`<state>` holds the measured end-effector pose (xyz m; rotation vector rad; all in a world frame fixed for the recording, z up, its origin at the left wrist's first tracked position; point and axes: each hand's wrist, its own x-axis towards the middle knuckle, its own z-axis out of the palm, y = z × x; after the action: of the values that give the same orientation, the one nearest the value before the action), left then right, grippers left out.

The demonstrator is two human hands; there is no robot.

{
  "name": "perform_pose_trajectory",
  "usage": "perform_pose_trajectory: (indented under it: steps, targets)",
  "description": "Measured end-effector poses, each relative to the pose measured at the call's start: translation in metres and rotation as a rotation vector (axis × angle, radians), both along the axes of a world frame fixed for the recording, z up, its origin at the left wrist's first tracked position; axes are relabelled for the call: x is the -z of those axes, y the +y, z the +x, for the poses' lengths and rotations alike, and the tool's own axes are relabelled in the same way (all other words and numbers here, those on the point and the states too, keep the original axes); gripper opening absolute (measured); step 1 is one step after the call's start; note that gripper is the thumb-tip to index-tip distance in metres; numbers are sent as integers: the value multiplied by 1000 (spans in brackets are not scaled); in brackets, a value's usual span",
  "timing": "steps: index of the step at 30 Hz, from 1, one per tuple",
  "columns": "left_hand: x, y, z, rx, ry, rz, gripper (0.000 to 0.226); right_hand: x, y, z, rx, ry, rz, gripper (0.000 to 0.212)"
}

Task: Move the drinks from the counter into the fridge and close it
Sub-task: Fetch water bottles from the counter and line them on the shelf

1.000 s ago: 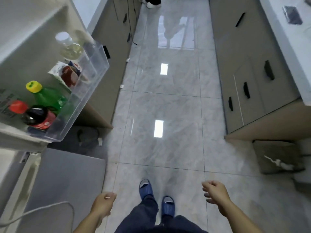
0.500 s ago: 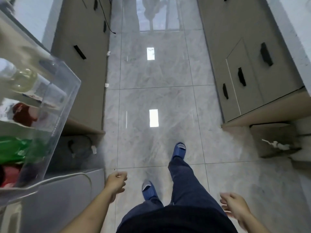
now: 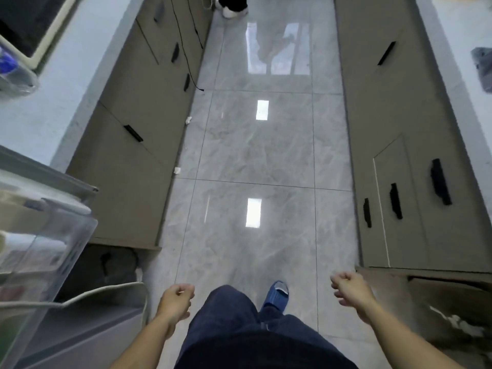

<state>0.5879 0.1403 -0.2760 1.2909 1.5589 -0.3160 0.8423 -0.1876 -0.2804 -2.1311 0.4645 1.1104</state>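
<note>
I am looking down a tiled aisle between two runs of cabinets, and both hands are hanging low in front of me, empty. My left hand (image 3: 177, 302) is loosely curled and holding nothing; my right hand (image 3: 348, 291) is the same, fingers slack and folded in on no object.

The fridge door (image 3: 40, 257) is standing open at my left edge, its clear shelf bin jutting toward the aisle, with blurred shapes of bottles showing through the plastic. It is lying just beside and outward of my left hand, so that hand is the nearer one for any push on it.

On the left counter (image 3: 53, 102), ahead and higher, I am seeing a clear bottle (image 3: 13, 75) with a blue label, partly cut by the edge; whether it is one of the drinks I cannot tell. It is sitting well apart from both hands, forward-left, so I judge the next reach is calling for a step forward and the left arm.
</note>
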Motion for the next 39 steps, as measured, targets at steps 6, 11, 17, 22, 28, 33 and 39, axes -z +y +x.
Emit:
perform_pose_trajectory:
  steps: [6,11,17,22,28,33,39]
  targets:
    - [11,22,29,-177,51,-36,15,-12,119,113,-157,-32,117,15]
    - [27,62,67,-293,48,-47,17,-8,207,178,-336,-35,110,11]
    - [22,134,131,-371,9,-62,18,-20,282,239,-487,-54,30,14]
    - [5,198,185,-494,-61,-41,16,-19,347,290,-542,-18,-28,17]
    - [-11,248,221,-672,-125,-13,13,-7,425,333,-707,12,-82,20]
    - [-17,261,231,-885,-67,19,14,10,502,372,-936,0,-133,26]
    - [-33,261,250,-1189,58,61,18,13,650,387,-1205,2,-14,20]
